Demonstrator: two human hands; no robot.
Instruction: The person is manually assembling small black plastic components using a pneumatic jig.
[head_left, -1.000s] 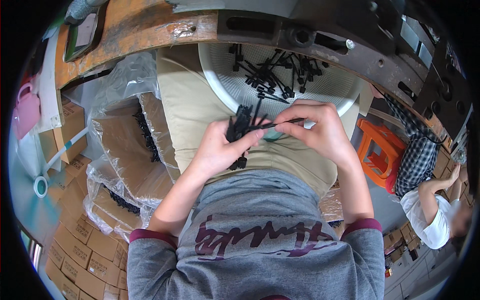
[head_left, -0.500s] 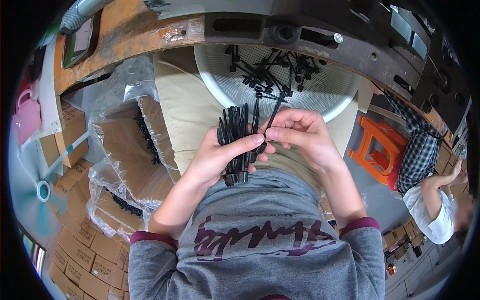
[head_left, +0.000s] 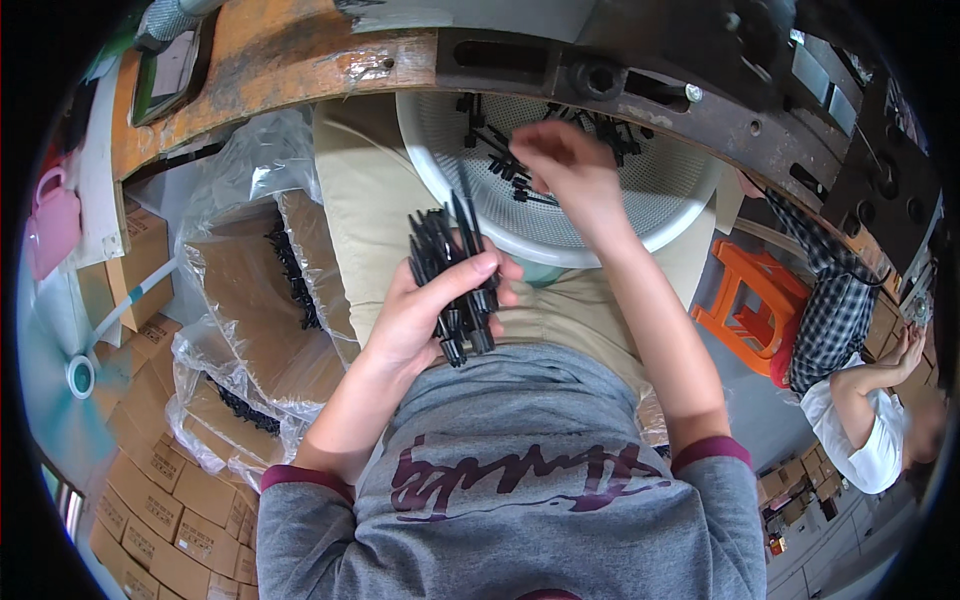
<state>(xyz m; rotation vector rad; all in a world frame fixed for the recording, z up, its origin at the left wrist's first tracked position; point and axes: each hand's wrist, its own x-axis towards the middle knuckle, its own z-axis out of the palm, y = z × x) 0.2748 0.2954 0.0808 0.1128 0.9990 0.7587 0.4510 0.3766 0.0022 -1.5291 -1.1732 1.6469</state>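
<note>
My left hand grips a bundle of thin black rod-like parts, held upright over my lap with their thicker ends pointing down. My right hand reaches forward into a white perforated basket on my knees and hovers over several loose black parts scattered in it. Its fingers are curled; whether they pinch a part is not visible.
Open cardboard boxes lined with clear plastic, holding more black parts, stand at my left. A worn wooden and metal bench edge runs across the top. An orange stool and another seated person are at my right.
My right hand has left the bundle and moved forward into the basket. The left hand keeps the bundle, now lowered slightly toward my lap.
</note>
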